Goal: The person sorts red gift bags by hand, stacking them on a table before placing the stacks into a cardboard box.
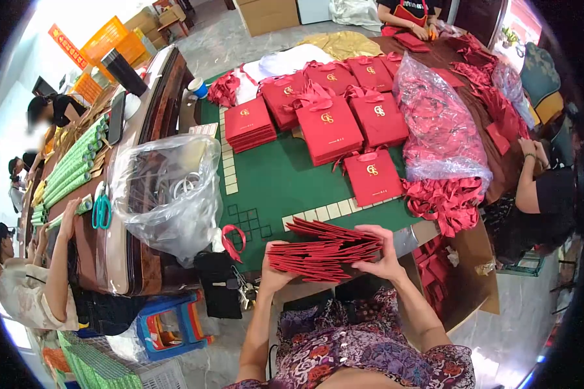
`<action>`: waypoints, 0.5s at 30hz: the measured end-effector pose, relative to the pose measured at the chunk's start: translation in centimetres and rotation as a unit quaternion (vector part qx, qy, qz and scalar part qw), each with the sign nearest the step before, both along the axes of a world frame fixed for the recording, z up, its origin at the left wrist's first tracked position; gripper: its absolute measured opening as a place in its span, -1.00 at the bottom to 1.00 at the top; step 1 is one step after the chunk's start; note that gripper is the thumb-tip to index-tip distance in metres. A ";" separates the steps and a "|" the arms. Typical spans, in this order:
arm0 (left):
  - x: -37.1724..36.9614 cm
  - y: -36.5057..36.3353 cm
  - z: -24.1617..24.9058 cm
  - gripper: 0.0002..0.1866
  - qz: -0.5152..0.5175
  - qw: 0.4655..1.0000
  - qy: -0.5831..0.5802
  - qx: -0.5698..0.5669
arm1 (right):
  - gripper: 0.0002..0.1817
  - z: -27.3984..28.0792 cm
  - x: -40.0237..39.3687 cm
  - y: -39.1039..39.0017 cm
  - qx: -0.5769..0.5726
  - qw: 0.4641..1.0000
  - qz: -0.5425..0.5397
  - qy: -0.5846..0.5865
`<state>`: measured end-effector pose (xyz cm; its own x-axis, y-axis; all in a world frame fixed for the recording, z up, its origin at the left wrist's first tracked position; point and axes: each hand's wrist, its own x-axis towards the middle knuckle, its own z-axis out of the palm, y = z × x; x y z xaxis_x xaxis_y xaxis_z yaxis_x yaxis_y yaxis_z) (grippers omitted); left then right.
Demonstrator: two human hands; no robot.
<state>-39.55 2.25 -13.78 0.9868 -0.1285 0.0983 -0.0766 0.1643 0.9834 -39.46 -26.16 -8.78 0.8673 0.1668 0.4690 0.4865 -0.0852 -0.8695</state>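
Grip: both hands clamped on stack of flat red paper bags, one hand per end
Left hand: fingers curled round near-left end of stack, thumb on top edge
Right hand: fingers over far-right end, palm under, pressing stack together
Stack place: near edge of green table, held just above it, fanned slightly, centre of view
Red ribbon loop: on table just left of stack, apart from left hand
Gold-logo red gift bags: several flat piles, far centre of table, ribbon handles on top
Single gift bag: lying flat, right of centre, between far piles and held stack
Clear plastic bag of red ribbons: right side, touching single gift bag's far-right corner area
Loose red ribbons: spilling at near end of that plastic bag, right table edge
Clear plastic bag: left of green table, crumpled, contents unclear
Scissors: teal handles, on brown surface far left
Green rolls: row on far-left bench
Blue stool: near left, on floor
Co-worker arm: right edge, forearm on table
Other people: far left and far end, hands on own work, details too small
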 end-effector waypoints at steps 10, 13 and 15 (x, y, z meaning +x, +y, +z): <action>3.5 0.2 2.4 0.21 -0.111 0.994 0.004 0.003 | -0.39 -0.6 1.3 -0.3 0.047 0.988 0.093 0.114; 3.4 0.5 1.2 -0.05 -0.106 0.994 -0.003 0.031 | -0.27 -0.2 0.7 -0.2 0.033 0.989 0.071 0.125; 3.2 0.8 0.8 -0.16 -0.099 0.995 0.022 0.025 | -0.14 0.3 0.2 -0.4 -0.014 0.991 0.040 0.127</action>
